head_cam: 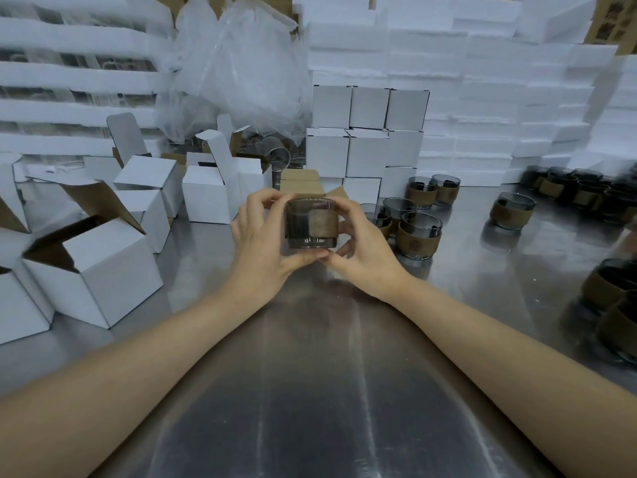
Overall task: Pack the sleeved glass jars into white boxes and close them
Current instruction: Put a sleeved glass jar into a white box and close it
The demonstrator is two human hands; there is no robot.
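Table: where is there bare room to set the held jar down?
The table is bare from the jar to the near edge. Another patch lies between the middle jars and the right-edge jars. Open boxes crowd the left.

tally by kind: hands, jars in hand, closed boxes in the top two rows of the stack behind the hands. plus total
Hands: 2, left hand and right hand
Jars in hand: 1, a sleeved jar gripped by both hands
Closed white boxes, top two rows: 6, three per row
Total: 9
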